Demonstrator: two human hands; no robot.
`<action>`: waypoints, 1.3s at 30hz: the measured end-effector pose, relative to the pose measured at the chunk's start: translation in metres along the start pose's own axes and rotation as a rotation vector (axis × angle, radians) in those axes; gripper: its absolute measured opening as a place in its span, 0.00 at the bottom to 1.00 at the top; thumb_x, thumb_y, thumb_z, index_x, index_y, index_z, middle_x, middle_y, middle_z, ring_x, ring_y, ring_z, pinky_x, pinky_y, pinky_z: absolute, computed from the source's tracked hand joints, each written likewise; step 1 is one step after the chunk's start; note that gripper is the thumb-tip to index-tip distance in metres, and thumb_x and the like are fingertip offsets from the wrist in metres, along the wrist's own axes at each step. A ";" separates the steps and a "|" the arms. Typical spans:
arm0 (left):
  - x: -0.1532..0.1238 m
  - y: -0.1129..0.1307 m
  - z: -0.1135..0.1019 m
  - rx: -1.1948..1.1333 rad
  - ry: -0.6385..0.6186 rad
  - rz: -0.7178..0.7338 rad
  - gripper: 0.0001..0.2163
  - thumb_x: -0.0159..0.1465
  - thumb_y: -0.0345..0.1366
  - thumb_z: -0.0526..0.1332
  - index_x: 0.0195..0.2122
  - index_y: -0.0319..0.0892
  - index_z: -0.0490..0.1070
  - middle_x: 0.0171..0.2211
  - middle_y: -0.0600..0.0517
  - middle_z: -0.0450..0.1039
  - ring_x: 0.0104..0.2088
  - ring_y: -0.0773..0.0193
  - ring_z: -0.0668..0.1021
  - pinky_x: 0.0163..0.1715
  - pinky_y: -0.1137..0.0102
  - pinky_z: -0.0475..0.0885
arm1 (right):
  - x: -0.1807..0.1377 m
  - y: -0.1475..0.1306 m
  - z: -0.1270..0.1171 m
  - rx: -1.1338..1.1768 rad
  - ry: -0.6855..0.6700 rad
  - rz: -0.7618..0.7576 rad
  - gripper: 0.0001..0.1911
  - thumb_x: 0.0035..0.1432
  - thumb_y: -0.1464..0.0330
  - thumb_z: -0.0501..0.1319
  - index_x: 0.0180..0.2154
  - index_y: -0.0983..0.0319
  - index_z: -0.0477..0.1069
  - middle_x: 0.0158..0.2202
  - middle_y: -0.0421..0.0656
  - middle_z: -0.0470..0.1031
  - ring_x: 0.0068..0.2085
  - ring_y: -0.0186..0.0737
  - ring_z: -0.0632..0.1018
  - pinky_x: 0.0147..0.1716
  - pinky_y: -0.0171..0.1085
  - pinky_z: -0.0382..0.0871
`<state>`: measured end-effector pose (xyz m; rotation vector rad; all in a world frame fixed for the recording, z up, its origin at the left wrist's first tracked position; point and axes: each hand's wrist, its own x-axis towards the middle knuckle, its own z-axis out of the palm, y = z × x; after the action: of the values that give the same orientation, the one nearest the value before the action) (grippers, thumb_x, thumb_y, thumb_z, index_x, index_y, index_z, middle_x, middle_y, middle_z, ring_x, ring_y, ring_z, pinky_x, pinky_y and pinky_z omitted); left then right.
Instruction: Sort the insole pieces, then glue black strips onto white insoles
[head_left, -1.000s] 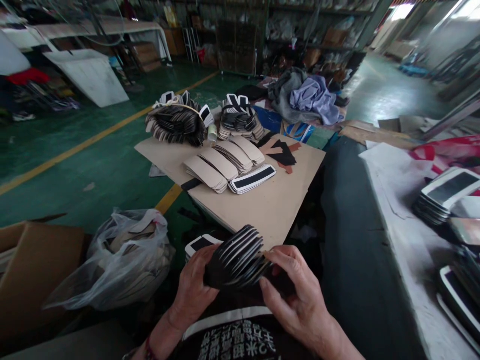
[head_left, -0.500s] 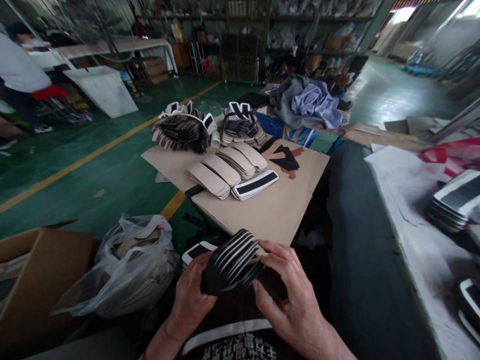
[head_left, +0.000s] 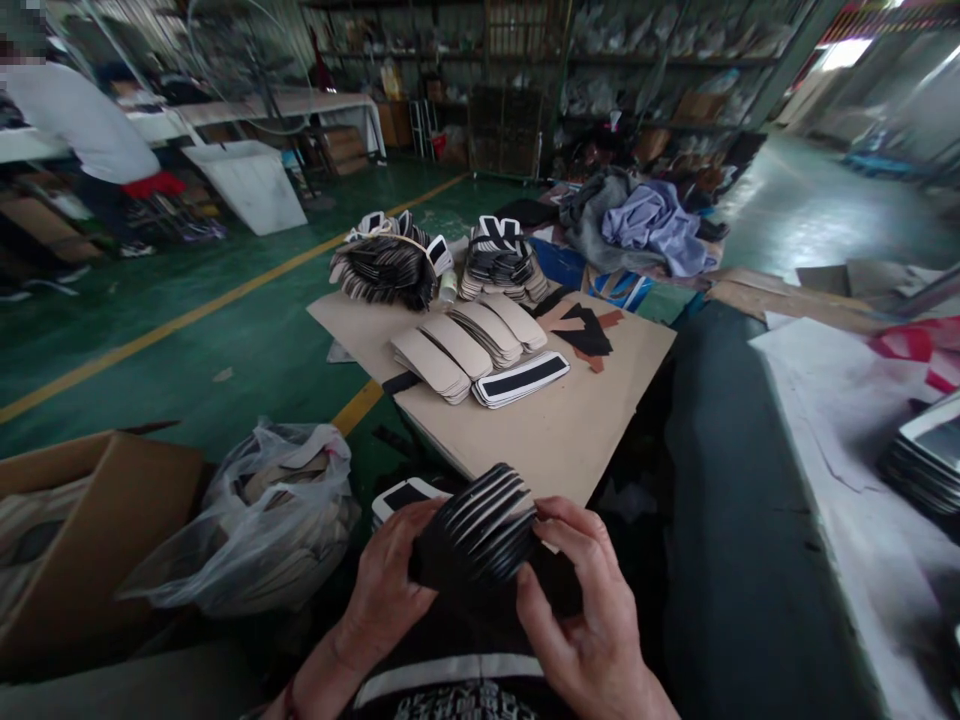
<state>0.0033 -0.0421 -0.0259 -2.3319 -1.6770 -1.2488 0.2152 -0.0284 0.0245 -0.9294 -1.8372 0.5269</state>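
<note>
A stack of curved strips with black edges and pale layers between them (head_left: 486, 522) is held up in front of my body. My left hand (head_left: 391, 572) is wrapped round the stack's left end. At the other end, my right hand (head_left: 583, 590) grips the edges between thumb and curled fingers. Just behind my left hand, a white-rimmed strip with a black centre (head_left: 405, 495) shows in part. Beyond the hands, beige strips in overlapping piles (head_left: 442, 360) lie on a tan board (head_left: 517, 440), beside a small pile of white-bordered black strips (head_left: 523, 378).
Two larger bundles of strips (head_left: 386, 265) stand at the board's far side, near black and brown scraps (head_left: 589, 330). To the left are a clear plastic bag (head_left: 262, 530) and a cardboard box (head_left: 135, 520). A paper-covered table (head_left: 817, 440) flanks the right. One person (head_left: 90, 120) stands far left.
The strips in the stack have come closer together; the gap in its lower right part has closed. My view has turned slightly left. Both hands stay on the stack.
</note>
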 end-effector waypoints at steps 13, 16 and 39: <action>0.003 0.000 -0.005 -0.089 -0.048 -0.005 0.23 0.55 0.24 0.57 0.53 0.42 0.61 0.46 0.43 0.75 0.46 0.56 0.77 0.43 0.62 0.76 | 0.005 -0.011 -0.001 0.070 0.059 -0.005 0.24 0.55 0.75 0.56 0.54 0.63 0.58 0.45 0.49 0.64 0.48 0.45 0.68 0.46 0.42 0.66; 0.003 -0.002 -0.006 -0.107 -0.035 -0.003 0.22 0.55 0.24 0.57 0.52 0.41 0.62 0.46 0.43 0.75 0.47 0.56 0.77 0.44 0.61 0.75 | 0.007 -0.016 0.000 0.057 0.043 0.011 0.25 0.57 0.74 0.54 0.57 0.62 0.59 0.47 0.49 0.63 0.48 0.45 0.68 0.44 0.42 0.68; -0.003 -0.013 -0.009 -0.054 0.021 0.055 0.24 0.52 0.22 0.55 0.52 0.41 0.61 0.47 0.42 0.73 0.48 0.55 0.76 0.46 0.61 0.75 | 0.017 -0.014 0.011 0.082 0.083 -0.046 0.23 0.54 0.81 0.53 0.51 0.60 0.62 0.48 0.51 0.61 0.51 0.48 0.67 0.44 0.46 0.68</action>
<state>-0.0131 -0.0430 -0.0273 -2.3684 -1.5806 -1.3199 0.1958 -0.0225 0.0391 -0.8403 -1.7449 0.5235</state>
